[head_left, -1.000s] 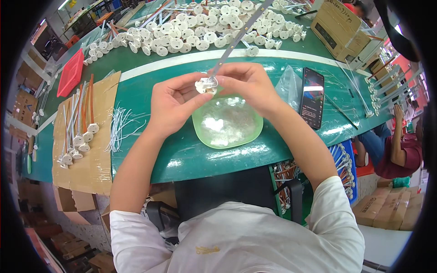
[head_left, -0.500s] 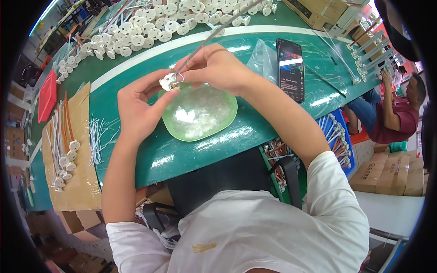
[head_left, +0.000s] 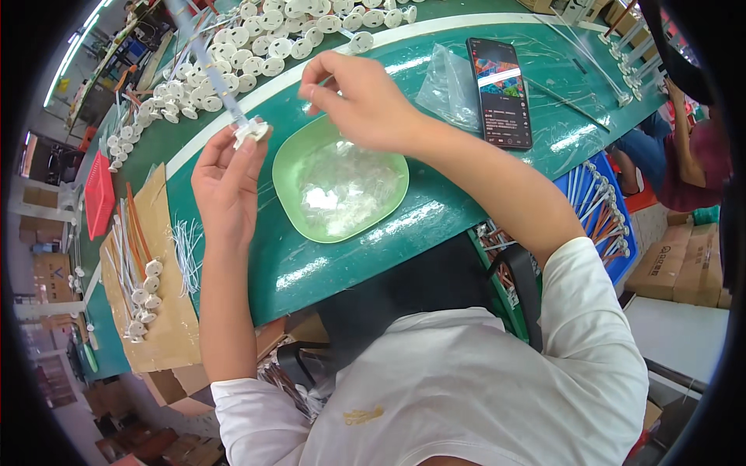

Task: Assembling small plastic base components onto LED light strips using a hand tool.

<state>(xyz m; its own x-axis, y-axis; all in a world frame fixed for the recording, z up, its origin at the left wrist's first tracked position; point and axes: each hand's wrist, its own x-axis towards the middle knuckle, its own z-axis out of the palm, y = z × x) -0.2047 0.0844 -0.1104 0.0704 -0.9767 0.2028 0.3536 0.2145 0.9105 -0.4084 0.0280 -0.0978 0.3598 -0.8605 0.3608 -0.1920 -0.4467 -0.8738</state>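
My left hand (head_left: 227, 182) pinches a white round plastic fitting (head_left: 251, 133) between thumb and fingers. From this fitting a long thin pale rod (head_left: 203, 58) slants up and to the left, blurred at its far end. Over the far rim of a light green bowl (head_left: 289, 203) hangs my right hand (head_left: 361, 101), fingers curled and thumb drawn in toward the index finger. Whatever it pinches, if anything, is too small to make out. Inside the bowl lie many small clear plastic pieces (head_left: 342, 190).
Many white round fittings (head_left: 276, 46) crowd the table's far left. Cardboard (head_left: 167, 311) at left carries several wired fittings, beside white wires (head_left: 186, 252). A phone (head_left: 501, 93) and clear bag (head_left: 451, 89) lie at right. A blue crate (head_left: 614, 225) holds more; another person (head_left: 691, 147) sits beyond.
My hands have parted: the right has come off the fitting and stands over the bowl's far rim. My left hand keeps the fitting, and its rod has swung to lean left.
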